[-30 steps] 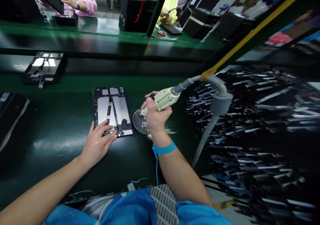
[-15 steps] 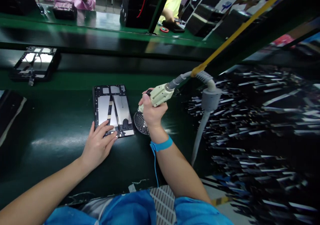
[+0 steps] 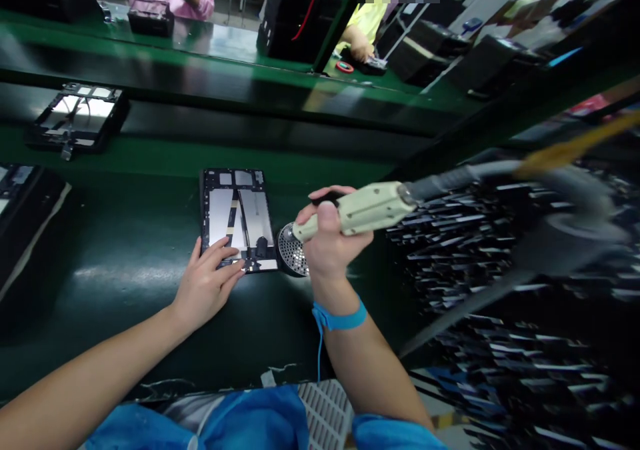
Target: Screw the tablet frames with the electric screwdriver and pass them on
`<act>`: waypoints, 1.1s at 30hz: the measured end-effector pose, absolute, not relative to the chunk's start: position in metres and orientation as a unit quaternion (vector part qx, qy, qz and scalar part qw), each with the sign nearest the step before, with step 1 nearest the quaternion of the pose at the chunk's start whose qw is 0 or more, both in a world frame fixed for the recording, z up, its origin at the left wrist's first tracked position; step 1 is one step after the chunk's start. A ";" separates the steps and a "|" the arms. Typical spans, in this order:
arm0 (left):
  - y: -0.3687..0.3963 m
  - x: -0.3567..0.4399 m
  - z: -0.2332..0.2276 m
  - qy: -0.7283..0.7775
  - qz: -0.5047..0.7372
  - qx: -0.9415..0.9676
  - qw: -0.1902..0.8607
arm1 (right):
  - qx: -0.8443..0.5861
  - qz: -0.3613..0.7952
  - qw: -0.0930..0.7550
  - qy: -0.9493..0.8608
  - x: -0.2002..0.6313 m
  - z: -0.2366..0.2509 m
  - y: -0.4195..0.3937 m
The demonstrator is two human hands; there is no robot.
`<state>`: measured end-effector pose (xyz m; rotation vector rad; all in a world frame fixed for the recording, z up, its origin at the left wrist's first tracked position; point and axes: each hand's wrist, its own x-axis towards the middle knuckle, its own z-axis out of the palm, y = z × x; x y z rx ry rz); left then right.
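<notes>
On the dark green bench lies an opened tablet (image 3: 256,211) with silvery inner plates and a dark ribbon cable. My left hand (image 3: 207,283) rests its outstretched fingers on the tablet's lower left part, gripping nothing. In my right hand (image 3: 333,240) is a pale green electric screwdriver (image 3: 377,208), tilted so that its nose points down to the left. That nose is over a round, perforated metal dish (image 3: 291,250) just right of the tablet. Whether the bit touches the dish I cannot tell. My right wrist wears a blue strap (image 3: 343,317) with a cord.
Another opened tablet (image 3: 80,113) sits at the back left, and a dark stack (image 3: 30,217) stands at the left edge. The screwdriver's grey cable (image 3: 465,173) and a yellow strap (image 3: 585,145) run right, before many dark, thin pieces (image 3: 470,270). Two co-workers sit across.
My right hand has swung the screwdriver's rear to the right and lower, with its nose over the dish; cable and strap swing right. My left hand stays on the tablet. The whole view shifted slightly.
</notes>
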<state>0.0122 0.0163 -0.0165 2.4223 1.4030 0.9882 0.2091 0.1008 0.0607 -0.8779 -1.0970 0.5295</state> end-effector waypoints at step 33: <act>0.016 0.009 -0.015 0.470 0.318 0.817 0.105 | -0.343 0.345 0.683 -0.545 0.192 0.050 0.074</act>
